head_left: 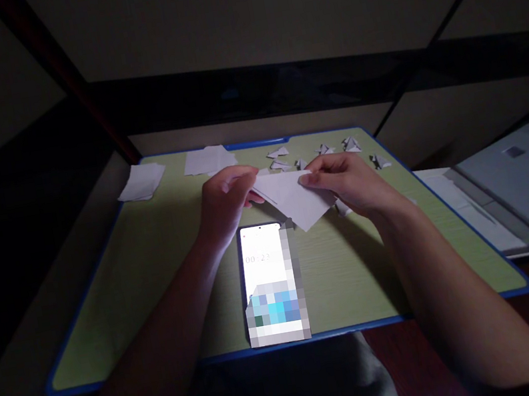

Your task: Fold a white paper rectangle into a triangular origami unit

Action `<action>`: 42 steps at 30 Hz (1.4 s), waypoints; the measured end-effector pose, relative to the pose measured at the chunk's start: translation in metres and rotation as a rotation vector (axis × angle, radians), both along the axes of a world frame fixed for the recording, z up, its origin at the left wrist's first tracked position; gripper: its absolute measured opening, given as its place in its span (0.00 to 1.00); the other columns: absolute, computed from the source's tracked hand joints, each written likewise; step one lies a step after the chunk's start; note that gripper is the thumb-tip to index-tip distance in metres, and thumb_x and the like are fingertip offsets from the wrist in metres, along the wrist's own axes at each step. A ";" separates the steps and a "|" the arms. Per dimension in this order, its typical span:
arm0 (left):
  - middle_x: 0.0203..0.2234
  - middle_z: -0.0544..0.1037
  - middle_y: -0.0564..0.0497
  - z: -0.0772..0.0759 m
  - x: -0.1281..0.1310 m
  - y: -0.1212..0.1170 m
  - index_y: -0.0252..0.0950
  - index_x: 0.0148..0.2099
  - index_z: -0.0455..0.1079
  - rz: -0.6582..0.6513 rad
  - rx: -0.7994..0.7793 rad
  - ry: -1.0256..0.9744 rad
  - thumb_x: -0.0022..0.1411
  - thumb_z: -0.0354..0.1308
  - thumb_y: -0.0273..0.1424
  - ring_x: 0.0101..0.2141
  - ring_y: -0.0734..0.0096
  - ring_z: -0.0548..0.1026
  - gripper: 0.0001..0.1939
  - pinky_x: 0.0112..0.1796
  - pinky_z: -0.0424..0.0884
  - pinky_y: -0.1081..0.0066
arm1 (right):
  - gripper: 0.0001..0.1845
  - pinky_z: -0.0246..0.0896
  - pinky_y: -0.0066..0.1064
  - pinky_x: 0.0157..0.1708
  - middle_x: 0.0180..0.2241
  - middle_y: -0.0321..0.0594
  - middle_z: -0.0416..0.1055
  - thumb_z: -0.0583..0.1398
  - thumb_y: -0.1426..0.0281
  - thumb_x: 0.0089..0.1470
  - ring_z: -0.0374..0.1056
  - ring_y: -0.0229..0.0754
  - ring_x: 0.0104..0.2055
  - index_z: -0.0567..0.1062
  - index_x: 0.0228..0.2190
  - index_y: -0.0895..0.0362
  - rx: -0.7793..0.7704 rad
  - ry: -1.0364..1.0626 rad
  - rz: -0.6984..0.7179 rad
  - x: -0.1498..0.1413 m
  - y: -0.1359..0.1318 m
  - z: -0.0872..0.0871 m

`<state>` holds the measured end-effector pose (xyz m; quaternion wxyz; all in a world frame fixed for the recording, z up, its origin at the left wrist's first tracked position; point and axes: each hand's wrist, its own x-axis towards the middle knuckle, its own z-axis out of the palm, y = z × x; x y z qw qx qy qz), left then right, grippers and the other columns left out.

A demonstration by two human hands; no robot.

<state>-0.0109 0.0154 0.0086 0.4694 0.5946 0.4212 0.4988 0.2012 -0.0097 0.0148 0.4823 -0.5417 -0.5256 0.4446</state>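
Observation:
Between my two hands a partly folded sheet of white paper (299,200) is held up above the table, one corner pointing down toward me. My left hand (230,198) pinches its left corner between thumb and fingers. On the other side, my right hand (342,179) grips the upper right edge, its thumb lying on the near face. Just below the paper lies a lit phone (257,260) showing a timer, part of its screen pixelated. Small folded paper pieces (278,152) are scattered behind the hands, some partly hidden by the right hand.
The table (156,277) has a pale green top and a blue rim. Stacks of white paper (143,181) and more sheets (209,160) lie at its back left. To the right, beyond the rim, is a grey-white box-like object (525,181). A wall stands behind the table.

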 end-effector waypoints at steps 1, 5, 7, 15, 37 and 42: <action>0.24 0.81 0.48 0.000 0.000 0.000 0.31 0.37 0.76 -0.024 0.006 0.028 0.55 0.59 0.35 0.22 0.74 0.76 0.12 0.21 0.66 0.75 | 0.14 0.50 0.25 0.19 0.20 0.34 0.71 0.72 0.63 0.37 0.62 0.33 0.20 0.76 0.23 0.58 -0.011 -0.010 0.017 0.000 0.000 0.001; 0.20 0.79 0.49 0.001 0.000 0.001 0.32 0.29 0.75 -0.081 0.005 0.130 0.53 0.61 0.34 0.19 0.75 0.73 0.09 0.20 0.65 0.74 | 0.13 0.51 0.26 0.19 0.20 0.35 0.72 0.72 0.64 0.37 0.63 0.33 0.20 0.77 0.23 0.58 -0.041 -0.004 0.032 0.000 -0.001 0.001; 0.19 0.79 0.49 0.001 -0.001 0.002 0.33 0.28 0.75 -0.048 -0.014 0.143 0.53 0.61 0.34 0.18 0.75 0.73 0.09 0.21 0.65 0.74 | 0.14 0.52 0.26 0.19 0.21 0.36 0.73 0.72 0.63 0.37 0.63 0.34 0.20 0.78 0.25 0.58 -0.050 0.038 0.007 0.000 0.000 0.000; 0.22 0.81 0.48 0.001 -0.003 0.002 0.32 0.31 0.76 -0.044 0.010 0.213 0.55 0.60 0.34 0.22 0.72 0.76 0.10 0.23 0.69 0.73 | 0.13 0.53 0.27 0.21 0.22 0.35 0.74 0.73 0.65 0.34 0.64 0.34 0.21 0.79 0.24 0.57 -0.025 0.233 -0.048 0.002 0.006 -0.004; 0.27 0.81 0.49 0.010 0.004 -0.011 0.34 0.31 0.76 -0.206 0.146 0.352 0.58 0.56 0.35 0.27 0.72 0.74 0.11 0.28 0.67 0.73 | 0.12 0.53 0.26 0.19 0.21 0.35 0.73 0.71 0.65 0.37 0.62 0.33 0.20 0.81 0.25 0.59 -0.062 -0.019 0.052 -0.012 -0.008 0.005; 0.21 0.76 0.52 0.009 0.007 -0.012 0.34 0.28 0.75 -0.161 0.178 0.354 0.58 0.56 0.34 0.23 0.74 0.70 0.12 0.26 0.65 0.73 | 0.13 0.53 0.27 0.20 0.22 0.37 0.74 0.70 0.64 0.39 0.63 0.33 0.21 0.81 0.26 0.60 -0.045 -0.062 0.088 -0.016 -0.011 0.007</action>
